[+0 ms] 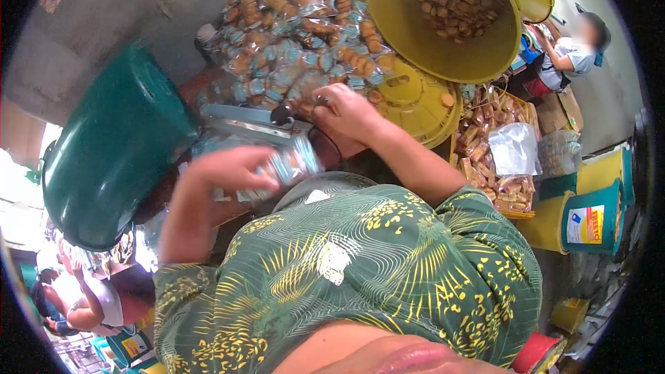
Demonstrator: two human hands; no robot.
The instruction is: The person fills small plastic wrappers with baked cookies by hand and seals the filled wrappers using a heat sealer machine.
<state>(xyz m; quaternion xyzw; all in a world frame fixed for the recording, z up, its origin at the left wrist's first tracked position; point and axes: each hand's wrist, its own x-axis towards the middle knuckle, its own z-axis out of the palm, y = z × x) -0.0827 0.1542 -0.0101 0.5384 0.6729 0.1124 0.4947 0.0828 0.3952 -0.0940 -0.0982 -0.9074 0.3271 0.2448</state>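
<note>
My left hand (235, 167), slightly smeared by motion, grips a clear packet (298, 161) with blue-and-white print at its edge. Just beyond it lies a light-blue bag sealer (246, 119) with a metal strip and a black knob. To the right of that knob is my right hand (343, 112), its fingers curled together; whatever they hold, if anything, is hidden. A large pile of clear bags of round biscuits (298, 34) rises beyond both hands. Beside my right wrist rests a yellow lid (419, 107) with a few loose biscuits on it.
A big yellow tub (388, 10) with loose biscuits leans at the back right. On the left, a large green bucket (111, 152) lies tilted. A yellow crate (516, 213) of packed biscuits stands right. Two other people work at upper right and lower left.
</note>
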